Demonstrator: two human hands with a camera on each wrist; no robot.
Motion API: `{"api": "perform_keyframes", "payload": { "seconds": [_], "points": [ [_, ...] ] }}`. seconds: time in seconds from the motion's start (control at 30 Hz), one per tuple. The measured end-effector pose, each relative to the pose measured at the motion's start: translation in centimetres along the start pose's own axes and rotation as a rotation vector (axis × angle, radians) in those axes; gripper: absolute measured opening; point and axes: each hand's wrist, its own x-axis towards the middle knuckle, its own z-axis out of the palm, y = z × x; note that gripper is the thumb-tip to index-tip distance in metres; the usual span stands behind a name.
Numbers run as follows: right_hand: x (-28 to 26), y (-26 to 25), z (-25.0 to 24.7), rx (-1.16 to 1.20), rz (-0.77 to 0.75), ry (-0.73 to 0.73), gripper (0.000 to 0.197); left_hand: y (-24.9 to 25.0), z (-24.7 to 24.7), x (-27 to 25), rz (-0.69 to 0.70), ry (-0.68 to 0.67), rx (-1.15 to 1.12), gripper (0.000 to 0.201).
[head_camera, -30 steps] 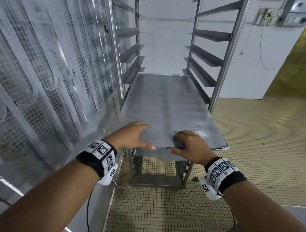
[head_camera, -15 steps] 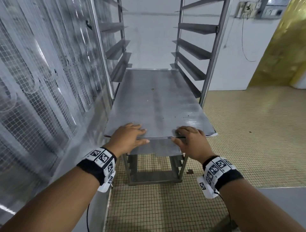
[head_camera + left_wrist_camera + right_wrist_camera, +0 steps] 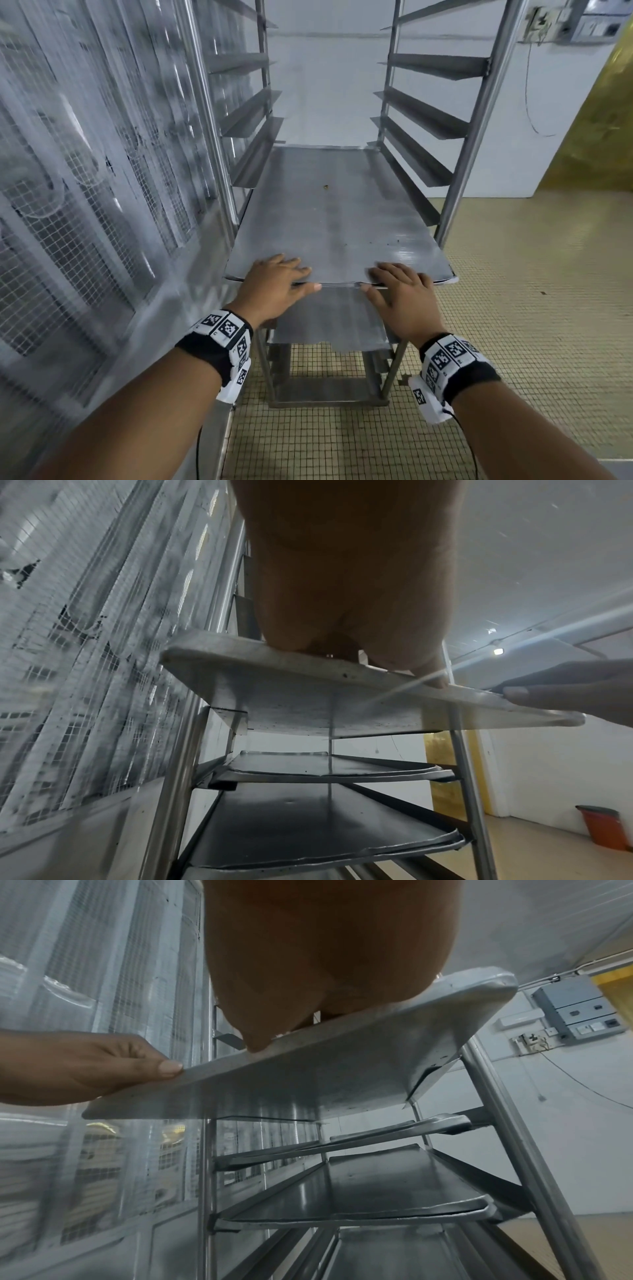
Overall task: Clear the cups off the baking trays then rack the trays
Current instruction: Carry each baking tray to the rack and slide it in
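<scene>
A flat steel baking tray (image 3: 335, 212) lies on the runners of a tall steel rack (image 3: 479, 113), its near edge sticking out toward me. My left hand (image 3: 277, 282) lies flat on the tray's near left edge, fingers straight on top and thumb along the rim. My right hand (image 3: 399, 289) rests the same way on the near right edge. From below, the tray (image 3: 308, 696) shows its pale underside, with both thumbs pressed against the rim. The tray (image 3: 308, 1085) carries no cups, and none are in view.
More trays (image 3: 329, 318) sit on lower runners of the rack, also seen from below as lower trays (image 3: 308, 826). A wire-mesh wall (image 3: 85, 171) runs close along the left. Tiled floor (image 3: 513, 308) opens to the right. A red bin (image 3: 603, 826) stands by the far wall.
The tray has slid deeper into the rack, with both hands following its near edge forward. The fingers lie flatter on top than before.
</scene>
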Motion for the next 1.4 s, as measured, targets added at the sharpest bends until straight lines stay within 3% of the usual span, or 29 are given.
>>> {"api": "perform_keyframes", "payload": {
  "seconds": [0.3, 0.63, 0.83, 1.03, 1.2, 1.4],
  "points": [
    [7.3, 2.0, 3.5, 0.013, -0.011, 0.026, 0.058, -2.4, 1.2, 7.0, -0.042, 0.086, -0.008, 0.107],
    [13.6, 3.8, 6.0, 0.059, -0.042, 0.038, 0.064, -4.7, 2.4, 13.2, -0.089, 0.153, -0.049, 0.080],
    [15.8, 4.5, 7.4, 0.064, -0.050, 0.083, 0.058, -5.9, 2.8, 15.4, -0.082, 0.170, -0.071, 0.093],
    [17.3, 4.8, 8.1, 0.086, -0.051, 0.118, 0.056, -6.7, 3.2, 17.2, -0.089, 0.189, -0.080, 0.086],
    [18.3, 4.9, 8.4, 0.057, -0.040, 0.091, 0.056, -7.1, 3.3, 18.1, -0.083, 0.232, -0.121, 0.099],
    [18.4, 4.8, 8.1, 0.037, -0.029, 0.048, 0.059, -6.9, 3.0, 18.0, -0.095, 0.208, -0.096, 0.095]
  ]
}}
